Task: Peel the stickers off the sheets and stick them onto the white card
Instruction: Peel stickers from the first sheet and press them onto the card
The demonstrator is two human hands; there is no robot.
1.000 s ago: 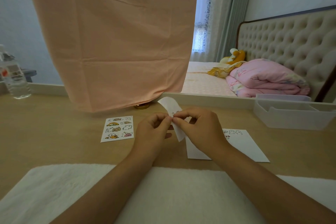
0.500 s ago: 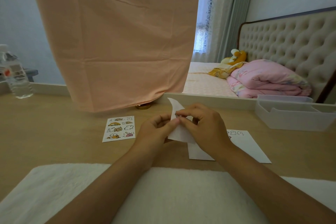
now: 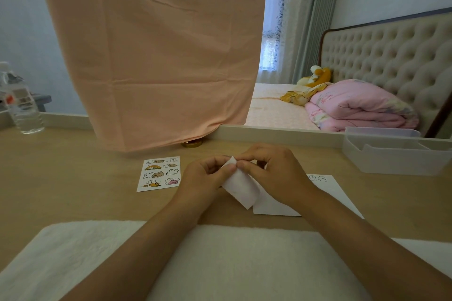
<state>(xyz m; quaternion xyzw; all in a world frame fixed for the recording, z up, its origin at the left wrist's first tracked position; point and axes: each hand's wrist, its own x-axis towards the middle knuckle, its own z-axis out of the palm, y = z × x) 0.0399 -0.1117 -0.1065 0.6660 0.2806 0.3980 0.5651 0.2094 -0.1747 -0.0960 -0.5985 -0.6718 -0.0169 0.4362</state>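
Both hands meet over the middle of the wooden desk. My left hand (image 3: pixel 208 173) and my right hand (image 3: pixel 274 173) pinch the top edge of a small white sticker sheet (image 3: pixel 239 187), which hangs down with its blank back toward me. Its printed side is hidden. Under my right hand lies the white card (image 3: pixel 330 190), with two small stickers showing at its far edge. A second sticker sheet (image 3: pixel 160 173) with several cartoon animals lies flat on the desk to the left of my hands.
A white towel (image 3: pixel 220 259) covers the near desk edge under my forearms. A clear plastic bin (image 3: pixel 396 154) stands at the right, a water bottle (image 3: pixel 22 107) at the far left. A peach cloth (image 3: pixel 151 51) hangs behind, with a gold lid (image 3: pixel 192 143) at its foot.
The held sheet, which stood up above my fingers, has turned down and now hangs below them. Both hands stay together at the same place.
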